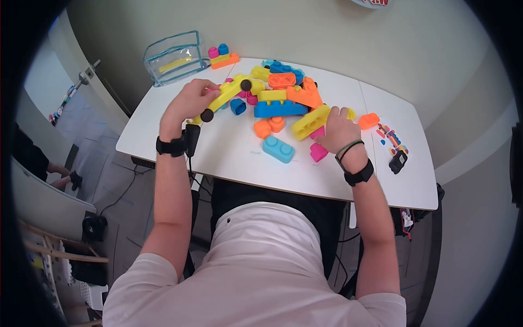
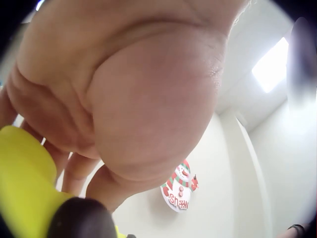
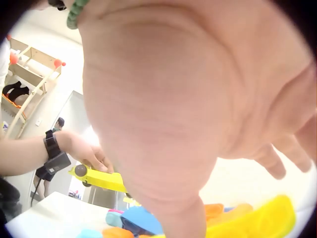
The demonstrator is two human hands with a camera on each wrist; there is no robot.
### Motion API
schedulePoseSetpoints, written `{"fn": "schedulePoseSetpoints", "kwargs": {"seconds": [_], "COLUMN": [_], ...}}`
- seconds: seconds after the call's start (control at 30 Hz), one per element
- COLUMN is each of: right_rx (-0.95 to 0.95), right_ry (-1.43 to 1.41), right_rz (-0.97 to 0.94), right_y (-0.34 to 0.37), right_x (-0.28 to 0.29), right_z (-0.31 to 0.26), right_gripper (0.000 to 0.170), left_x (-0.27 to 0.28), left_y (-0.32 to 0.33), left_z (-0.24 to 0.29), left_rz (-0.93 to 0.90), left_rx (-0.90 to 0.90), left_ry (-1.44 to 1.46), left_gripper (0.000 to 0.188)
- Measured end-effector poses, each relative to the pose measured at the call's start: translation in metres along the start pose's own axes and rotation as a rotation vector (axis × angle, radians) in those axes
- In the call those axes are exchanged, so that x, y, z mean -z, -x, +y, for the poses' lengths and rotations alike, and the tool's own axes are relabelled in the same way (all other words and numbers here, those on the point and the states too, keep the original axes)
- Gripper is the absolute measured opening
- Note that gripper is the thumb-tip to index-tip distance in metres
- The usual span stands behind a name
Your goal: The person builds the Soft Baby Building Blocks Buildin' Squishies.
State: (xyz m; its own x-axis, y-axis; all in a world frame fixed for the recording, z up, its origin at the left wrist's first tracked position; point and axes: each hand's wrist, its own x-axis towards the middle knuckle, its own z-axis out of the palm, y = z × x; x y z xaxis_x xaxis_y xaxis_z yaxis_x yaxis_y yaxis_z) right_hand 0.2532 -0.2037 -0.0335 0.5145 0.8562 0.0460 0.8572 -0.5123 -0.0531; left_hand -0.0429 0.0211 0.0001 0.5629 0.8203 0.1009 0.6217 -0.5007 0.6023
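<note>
My left hand [image 1: 188,103] grips a long yellow piece with dark round wheels [image 1: 226,98], raised at the left of the block pile; in the left wrist view the yellow piece [image 2: 25,173] lies against the fingers. My right hand [image 1: 340,131], fingers spread and loosely bent, is at the right end of a yellow block with hollows [image 1: 310,122]; whether it touches the block is unclear. Pink blocks [image 1: 318,152] lie beside its thumb. Between the hands are a long blue block [image 1: 280,109], an orange angled block [image 1: 306,94] and a light blue block [image 1: 278,149].
At the back left stand a clear case with teal edges [image 1: 175,60] and a small stack of blocks [image 1: 223,57]. On the right of the white table [image 1: 229,158] lie an orange block [image 1: 369,120], small colourful pieces [image 1: 388,135] and a black device [image 1: 398,162].
</note>
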Motion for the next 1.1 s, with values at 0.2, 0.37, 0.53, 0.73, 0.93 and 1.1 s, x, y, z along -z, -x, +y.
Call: {"fn": "schedulePoseSetpoints", "kwargs": {"seconds": [0.2, 0.37, 0.53, 0.73, 0.93, 1.1], "right_rx": [0.183, 0.268, 0.305, 0.177, 0.267, 0.401], "right_ry": [0.124, 0.062, -0.080, -0.113, -0.156, -0.292], "right_rz": [-0.261, -0.332, -0.412, -0.379, -0.323, -0.309], "right_y": [0.011, -0.027, -0.028, -0.014, -0.008, -0.021], "right_x": [0.000, -0.052, -0.028, 0.015, 0.021, -0.003], "right_z": [-0.015, 0.012, 0.031, 0.035, 0.040, 0.043], "right_gripper": [0.037, 0.041, 0.039, 0.033, 0.039, 0.042], "left_x": [-0.027, -0.090, -0.128, -0.143, -0.161, -0.138], "left_y": [0.026, 0.024, 0.022, 0.018, 0.015, 0.025], "left_z": [0.050, 0.064, 0.066, 0.057, 0.045, 0.069], "left_rz": [-0.414, -0.775, -0.917, -0.758, -0.539, -0.655], "left_rx": [-0.469, -0.725, -0.513, -0.411, -0.515, -0.395], "left_ry": [0.120, 0.073, -0.078, -0.200, -0.123, -0.160], "left_gripper": [0.031, 0.034, 0.034, 0.034, 0.037, 0.043]}}
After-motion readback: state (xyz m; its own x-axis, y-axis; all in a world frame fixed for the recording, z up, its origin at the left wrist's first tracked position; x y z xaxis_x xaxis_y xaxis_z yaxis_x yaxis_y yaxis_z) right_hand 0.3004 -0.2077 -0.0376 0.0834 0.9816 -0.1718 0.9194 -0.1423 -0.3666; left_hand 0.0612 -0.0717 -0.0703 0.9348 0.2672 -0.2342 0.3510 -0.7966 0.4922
